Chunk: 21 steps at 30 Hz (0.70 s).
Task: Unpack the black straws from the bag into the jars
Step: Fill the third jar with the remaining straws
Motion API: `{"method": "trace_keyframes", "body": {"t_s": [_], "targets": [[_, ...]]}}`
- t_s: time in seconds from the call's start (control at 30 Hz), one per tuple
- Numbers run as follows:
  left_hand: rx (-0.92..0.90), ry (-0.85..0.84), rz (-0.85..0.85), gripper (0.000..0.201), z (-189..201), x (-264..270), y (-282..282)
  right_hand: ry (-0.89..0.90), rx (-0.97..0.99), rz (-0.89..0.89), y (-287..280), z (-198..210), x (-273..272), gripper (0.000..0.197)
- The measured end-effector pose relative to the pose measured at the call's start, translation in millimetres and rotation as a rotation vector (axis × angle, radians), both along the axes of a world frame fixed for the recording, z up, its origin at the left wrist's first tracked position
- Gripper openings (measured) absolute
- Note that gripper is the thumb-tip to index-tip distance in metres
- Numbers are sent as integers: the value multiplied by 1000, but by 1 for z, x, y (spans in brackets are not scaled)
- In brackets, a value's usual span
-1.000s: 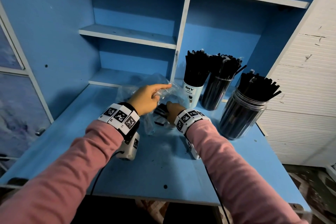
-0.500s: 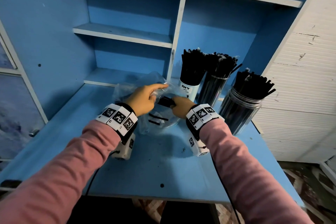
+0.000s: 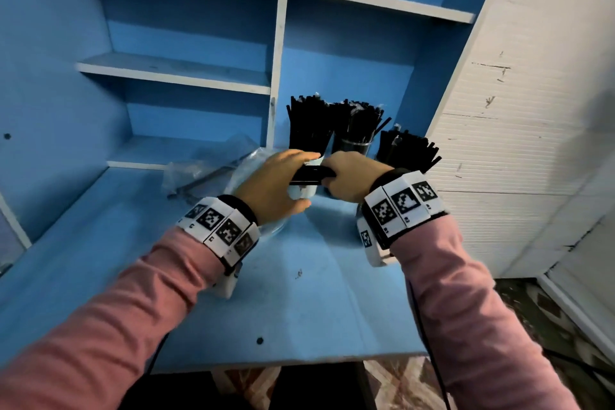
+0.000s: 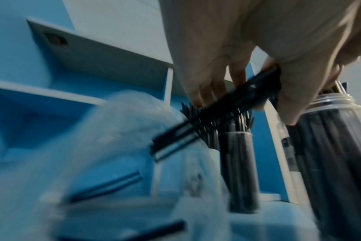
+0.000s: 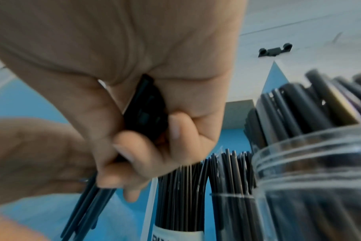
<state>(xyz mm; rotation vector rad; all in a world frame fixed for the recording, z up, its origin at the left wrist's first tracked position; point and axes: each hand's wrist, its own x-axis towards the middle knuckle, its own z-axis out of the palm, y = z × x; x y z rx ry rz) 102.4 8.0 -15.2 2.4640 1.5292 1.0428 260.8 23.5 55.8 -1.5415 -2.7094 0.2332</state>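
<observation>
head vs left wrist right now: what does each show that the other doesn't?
Head only: both pink sleeves, the tagged wristbands, all three jars in a row, and the whole blue desk.

Left wrist only: loose straws seen close up inside the plastic bag.

Both: the bundle of black straws held between the left hand and right hand, in front of the jars.

Looks like a small shop or café storeroom corner: blue-painted desk (image 3: pixel 299 316) w/ built-in blue shelving (image 3: pixel 173 73) beyond the fingers, worn white slatted panel (image 3: pixel 519 143) off to their right. Just past the fingertips, three jars (image 3: pixel 352 146) packed w/ black straws (image 3: pixel 307 120), i.e. bulk stock.
</observation>
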Motion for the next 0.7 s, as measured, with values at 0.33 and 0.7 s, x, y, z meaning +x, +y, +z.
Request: {"method": "trace_keyframes", "body": {"t_s": [0.33,0.7], "targets": [[-2,-439,115,9,7,46,1,470,307,73,-21,27,25,43],[-504,-670,-183,35,3,75,4,785,477,247,-7,-9,24,20]]}}
